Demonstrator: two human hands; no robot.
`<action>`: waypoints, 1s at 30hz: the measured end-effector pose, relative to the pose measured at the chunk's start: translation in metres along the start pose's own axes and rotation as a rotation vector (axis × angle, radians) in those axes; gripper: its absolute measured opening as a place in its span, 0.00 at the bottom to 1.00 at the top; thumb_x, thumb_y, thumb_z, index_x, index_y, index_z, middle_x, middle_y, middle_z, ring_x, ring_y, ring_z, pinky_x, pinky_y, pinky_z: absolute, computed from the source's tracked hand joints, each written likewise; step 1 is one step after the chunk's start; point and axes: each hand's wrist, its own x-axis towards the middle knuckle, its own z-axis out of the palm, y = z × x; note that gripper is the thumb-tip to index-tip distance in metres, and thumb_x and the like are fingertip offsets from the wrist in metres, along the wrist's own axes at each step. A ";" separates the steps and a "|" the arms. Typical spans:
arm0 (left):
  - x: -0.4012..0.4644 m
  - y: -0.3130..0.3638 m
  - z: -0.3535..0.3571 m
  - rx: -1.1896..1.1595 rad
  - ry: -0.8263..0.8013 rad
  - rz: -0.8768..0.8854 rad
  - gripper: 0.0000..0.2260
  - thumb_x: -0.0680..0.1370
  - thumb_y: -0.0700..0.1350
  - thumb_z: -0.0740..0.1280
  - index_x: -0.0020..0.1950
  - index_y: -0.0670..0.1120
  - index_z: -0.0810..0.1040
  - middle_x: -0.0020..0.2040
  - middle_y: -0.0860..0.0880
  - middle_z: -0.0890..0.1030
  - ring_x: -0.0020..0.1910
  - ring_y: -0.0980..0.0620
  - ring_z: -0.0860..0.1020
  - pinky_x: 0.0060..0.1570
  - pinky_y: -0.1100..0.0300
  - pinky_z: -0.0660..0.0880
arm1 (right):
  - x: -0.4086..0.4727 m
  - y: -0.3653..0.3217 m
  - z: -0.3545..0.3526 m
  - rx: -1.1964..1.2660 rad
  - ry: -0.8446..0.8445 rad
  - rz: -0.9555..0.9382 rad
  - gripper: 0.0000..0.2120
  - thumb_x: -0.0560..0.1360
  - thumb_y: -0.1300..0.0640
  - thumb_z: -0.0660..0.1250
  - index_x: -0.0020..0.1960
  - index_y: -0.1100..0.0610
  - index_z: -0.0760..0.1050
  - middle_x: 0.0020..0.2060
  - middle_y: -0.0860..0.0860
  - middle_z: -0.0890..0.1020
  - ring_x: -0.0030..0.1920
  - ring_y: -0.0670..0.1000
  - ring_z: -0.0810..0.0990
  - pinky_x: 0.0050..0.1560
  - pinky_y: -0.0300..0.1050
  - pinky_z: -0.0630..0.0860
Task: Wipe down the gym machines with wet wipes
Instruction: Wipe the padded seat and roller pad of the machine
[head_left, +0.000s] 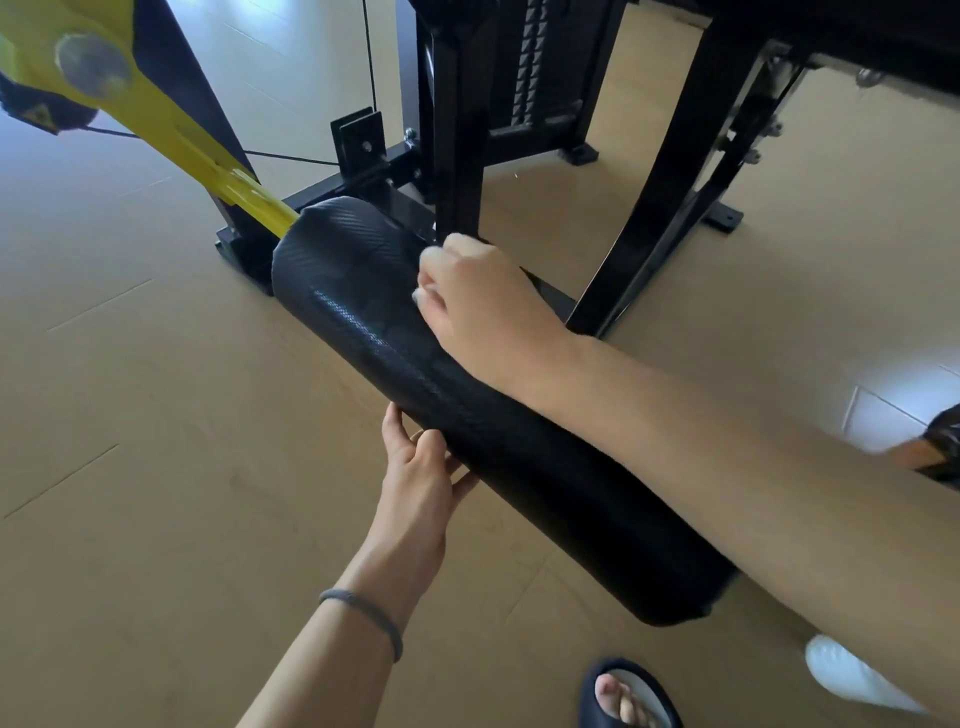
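I see tan floor (130, 364), faint seam lines crossing it. Paler white floor patch (883, 415) at right edge, thin dark border line beside it. Grey hair tie (363, 618) ringing wrist, lower centre. Dark slide sandal (628, 696) at bottom edge, bare toes showing, resting on tan floor. White crumpled object (852, 680) bottom right, near sandal, partly hidden; can't tell what it is. Black-and-orange item (935, 447) at right edge, cut off by frame, too blurred for me to name.
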 end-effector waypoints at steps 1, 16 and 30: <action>-0.001 0.001 0.000 0.001 0.000 0.000 0.29 0.85 0.40 0.53 0.80 0.65 0.51 0.63 0.50 0.81 0.60 0.47 0.82 0.62 0.46 0.79 | -0.032 0.003 -0.010 -0.013 -0.013 -0.026 0.07 0.82 0.58 0.64 0.50 0.60 0.77 0.47 0.53 0.77 0.40 0.52 0.79 0.40 0.43 0.77; -0.024 0.018 0.004 0.084 0.096 0.029 0.28 0.84 0.42 0.57 0.81 0.58 0.52 0.58 0.53 0.80 0.58 0.50 0.82 0.64 0.48 0.78 | -0.057 -0.019 -0.002 -0.274 0.033 -0.235 0.07 0.69 0.71 0.72 0.43 0.61 0.79 0.43 0.60 0.81 0.34 0.55 0.81 0.35 0.45 0.76; -0.045 0.058 -0.012 0.279 0.144 0.109 0.27 0.78 0.55 0.62 0.76 0.61 0.60 0.63 0.53 0.77 0.63 0.50 0.77 0.66 0.45 0.74 | -0.118 -0.011 -0.050 0.383 0.074 0.318 0.05 0.80 0.55 0.68 0.49 0.55 0.82 0.42 0.45 0.81 0.42 0.39 0.79 0.41 0.25 0.71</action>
